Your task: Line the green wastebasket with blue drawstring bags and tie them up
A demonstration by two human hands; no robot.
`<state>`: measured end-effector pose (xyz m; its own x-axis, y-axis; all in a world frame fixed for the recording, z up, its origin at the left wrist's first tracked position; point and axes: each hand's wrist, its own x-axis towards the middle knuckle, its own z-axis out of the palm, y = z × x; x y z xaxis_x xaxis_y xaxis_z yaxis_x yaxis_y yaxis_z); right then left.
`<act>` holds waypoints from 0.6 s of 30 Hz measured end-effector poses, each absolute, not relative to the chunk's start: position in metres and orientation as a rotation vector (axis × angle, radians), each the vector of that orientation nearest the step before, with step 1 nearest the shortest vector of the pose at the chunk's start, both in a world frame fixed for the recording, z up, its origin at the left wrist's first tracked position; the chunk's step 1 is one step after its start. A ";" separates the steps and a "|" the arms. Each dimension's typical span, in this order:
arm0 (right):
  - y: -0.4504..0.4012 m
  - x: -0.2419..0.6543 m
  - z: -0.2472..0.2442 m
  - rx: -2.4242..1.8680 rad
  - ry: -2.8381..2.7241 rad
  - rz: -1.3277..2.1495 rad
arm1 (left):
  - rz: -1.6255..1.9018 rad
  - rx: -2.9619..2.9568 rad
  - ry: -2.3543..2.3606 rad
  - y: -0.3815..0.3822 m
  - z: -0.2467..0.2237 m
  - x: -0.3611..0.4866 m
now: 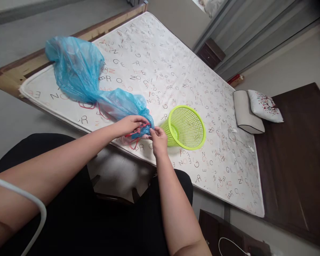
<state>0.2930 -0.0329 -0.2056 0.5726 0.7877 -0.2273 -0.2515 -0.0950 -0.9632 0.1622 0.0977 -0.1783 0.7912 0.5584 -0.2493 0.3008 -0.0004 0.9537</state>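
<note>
A translucent blue plastic bag (76, 67) lies on the mattress, puffed out at its far left end and narrowed in the middle. Its near end is bunched between my two hands. My left hand (130, 125) pinches the gathered plastic and a red drawstring (143, 126) there. On the other side, my right hand (159, 139) has its thumb and fingers closed on the edge of the same bunch. More red string loops lie under the bag. Just right of my right hand, a lime-green mesh wastebasket (186, 127) leans on its side, its mouth facing right.
The mattress (186, 74) has a printed letter pattern and a wooden frame edge at the left. A beige bolster (248, 112) and a white cushion (265, 106) sit by the dark headboard (296, 160). A white cable (29, 199) crosses near my left arm.
</note>
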 end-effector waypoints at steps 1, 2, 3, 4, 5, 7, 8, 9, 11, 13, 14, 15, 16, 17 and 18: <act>-0.033 0.293 -0.205 -1.410 -0.489 0.928 | 0.242 1.603 0.698 0.098 -0.179 0.162; -0.033 0.293 -0.204 -1.415 -0.491 0.921 | 0.248 1.624 0.699 0.098 -0.179 0.162; -0.033 0.292 -0.203 -1.423 -0.499 0.913 | 0.246 1.659 0.708 0.097 -0.180 0.162; -0.034 0.292 -0.203 -1.435 -0.512 0.901 | 0.236 1.706 0.725 0.097 -0.181 0.162; -0.034 0.292 -0.203 -1.449 -0.525 0.882 | 0.205 1.755 0.742 0.096 -0.182 0.162; -0.034 0.292 -0.204 -1.470 -0.543 0.842 | 0.127 1.857 0.758 0.096 -0.184 0.161; -0.034 0.292 -0.204 -1.476 -0.543 0.826 | 0.105 1.909 0.753 0.096 -0.185 0.161; -0.034 0.293 -0.205 -1.479 -0.540 0.816 | 0.107 1.958 0.751 0.097 -0.186 0.161; -0.034 0.295 -0.206 -1.477 -0.525 0.805 | 0.140 2.048 0.757 0.100 -0.186 0.160; -0.034 0.297 -0.207 -1.478 -0.494 0.791 | 0.156 2.126 0.781 0.106 -0.187 0.157; -0.034 0.298 -0.207 -1.479 -0.474 0.777 | 0.154 2.165 0.815 0.110 -0.188 0.155; -0.035 0.300 -0.208 -1.480 -0.448 0.760 | 0.145 2.205 0.866 0.115 -0.189 0.152; -0.035 0.302 -0.208 -1.481 -0.419 0.739 | 0.131 2.241 0.927 0.120 -0.191 0.148; -0.035 0.304 -0.208 -1.482 -0.390 0.713 | 0.120 2.267 0.993 0.126 -0.193 0.145; -0.035 0.307 -0.208 -1.480 -0.363 0.690 | 0.121 2.280 1.062 0.130 -0.194 0.142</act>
<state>0.3068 -0.0354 -0.2077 0.7609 0.6216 -0.1863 -0.1989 -0.0499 -0.9788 0.1418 0.1304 -0.1942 0.6733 0.7202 -0.1673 0.6640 -0.4894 0.5654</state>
